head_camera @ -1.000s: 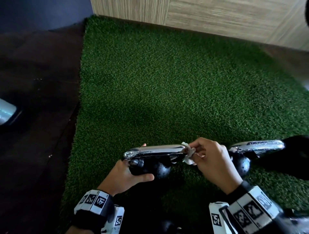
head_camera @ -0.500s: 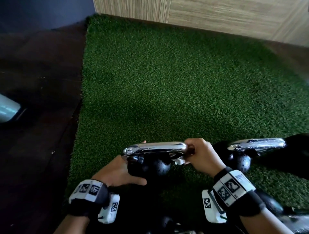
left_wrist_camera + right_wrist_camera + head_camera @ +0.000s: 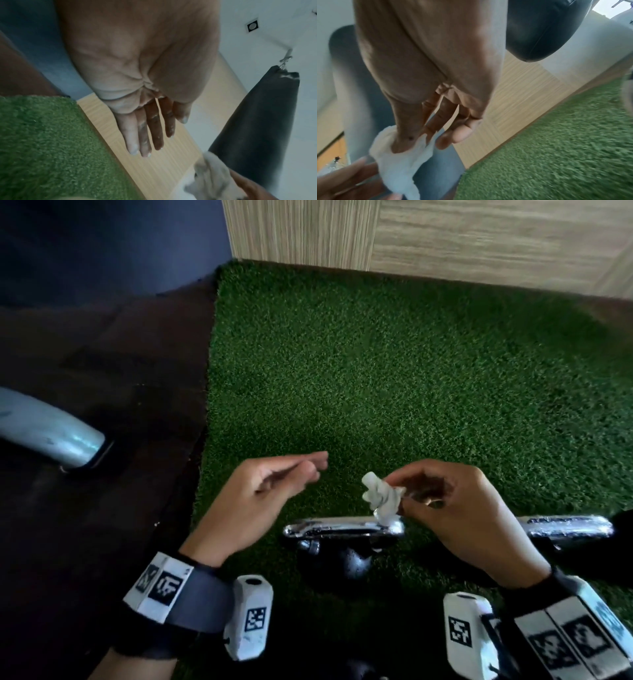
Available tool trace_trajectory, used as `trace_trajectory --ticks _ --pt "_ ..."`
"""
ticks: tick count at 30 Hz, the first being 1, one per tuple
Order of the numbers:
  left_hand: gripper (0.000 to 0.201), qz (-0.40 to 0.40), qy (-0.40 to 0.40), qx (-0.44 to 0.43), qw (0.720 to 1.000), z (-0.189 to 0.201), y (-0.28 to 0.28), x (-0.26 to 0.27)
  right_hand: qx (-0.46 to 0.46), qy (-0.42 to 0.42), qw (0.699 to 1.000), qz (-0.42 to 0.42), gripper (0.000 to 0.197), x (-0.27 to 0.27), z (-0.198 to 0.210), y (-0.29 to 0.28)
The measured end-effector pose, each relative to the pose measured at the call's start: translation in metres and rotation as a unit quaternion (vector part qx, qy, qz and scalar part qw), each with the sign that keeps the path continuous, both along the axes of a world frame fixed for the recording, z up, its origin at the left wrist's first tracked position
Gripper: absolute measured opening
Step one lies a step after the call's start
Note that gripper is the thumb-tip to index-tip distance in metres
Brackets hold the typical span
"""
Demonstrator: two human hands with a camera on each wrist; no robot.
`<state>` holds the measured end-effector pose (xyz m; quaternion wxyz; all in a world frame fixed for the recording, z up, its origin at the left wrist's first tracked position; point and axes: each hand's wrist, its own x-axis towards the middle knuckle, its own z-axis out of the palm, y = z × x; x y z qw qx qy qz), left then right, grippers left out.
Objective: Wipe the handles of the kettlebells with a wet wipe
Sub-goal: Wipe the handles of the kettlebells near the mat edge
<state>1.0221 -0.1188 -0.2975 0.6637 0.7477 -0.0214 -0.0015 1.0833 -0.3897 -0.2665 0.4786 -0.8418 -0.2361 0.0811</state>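
Observation:
A black kettlebell (image 3: 346,559) with a chrome handle (image 3: 342,528) stands on the green turf (image 3: 394,378), low in the head view. A second chrome handle (image 3: 568,527) shows at the right, partly behind my right hand. My right hand (image 3: 455,508) is raised above the first handle and pinches a crumpled white wet wipe (image 3: 383,498) between thumb and fingers (image 3: 402,159). My left hand (image 3: 260,494) hovers to the left of the wipe with its fingers (image 3: 145,135) straight and holding nothing. The wipe's lower tip hangs at the handle's right end.
Dark floor (image 3: 85,508) borders the turf on the left, with a silvery curved object (image 3: 48,433) lying on it. A wood-panel wall (image 3: 445,237) runs along the far edge. A dark punching bag (image 3: 257,121) hangs nearby in the wrist views.
Both hands have come up off the kettlebell. The left hand let go of the bell and opened. The right hand lifted the wipe off the handle's right end.

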Motion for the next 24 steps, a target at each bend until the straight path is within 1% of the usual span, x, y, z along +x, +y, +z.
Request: trace_trajectory --ticks 2,5,7,9,13,16,18,19,21,23,24 --pt "0.029 -0.033 0.025 -0.039 0.998 0.01 -0.012 0.004 0.041 -0.008 0.999 0.023 0.028 0.0 0.01 0.012" --pt "0.037 -0.051 0.042 -0.084 0.994 0.015 -0.022 0.006 0.074 -0.022 0.996 0.034 0.032 -0.003 0.015 0.027" --pt "0.038 -0.057 0.058 -0.132 0.988 0.015 -0.026 0.002 0.067 -0.041 0.997 0.019 0.031 -0.005 0.013 0.03" --pt "0.033 -0.058 0.053 -0.132 0.988 0.012 -0.027 -0.001 0.072 -0.067 0.995 -0.01 0.03 -0.009 0.012 0.031" --pt "0.032 -0.045 0.025 -0.073 0.996 0.009 -0.029 -0.006 0.055 -0.109 0.991 -0.053 0.032 -0.014 0.007 0.032" --pt "0.03 -0.031 0.006 -0.034 0.999 0.006 -0.029 -0.011 0.051 -0.086 0.995 -0.017 0.028 -0.015 -0.001 0.03" --pt "0.033 -0.017 -0.022 0.033 0.999 0.002 -0.028 -0.017 0.024 -0.06 0.998 0.017 0.031 -0.013 -0.011 0.022" --pt "0.035 -0.008 -0.041 0.074 0.996 0.0 -0.028 -0.021 0.003 -0.056 0.998 0.017 0.035 -0.01 -0.017 0.014" --pt "0.037 0.016 -0.088 0.168 0.982 -0.007 -0.029 -0.026 -0.036 -0.045 0.998 -0.015 0.044 -0.002 -0.036 -0.006" --pt "0.036 0.041 -0.133 0.267 0.954 -0.015 -0.034 -0.028 -0.09 0.023 0.995 -0.035 0.049 0.005 -0.06 -0.024" --pt "0.034 0.049 -0.147 0.294 0.943 -0.017 -0.038 -0.028 -0.12 0.071 0.99 -0.029 0.052 0.007 -0.074 -0.029"
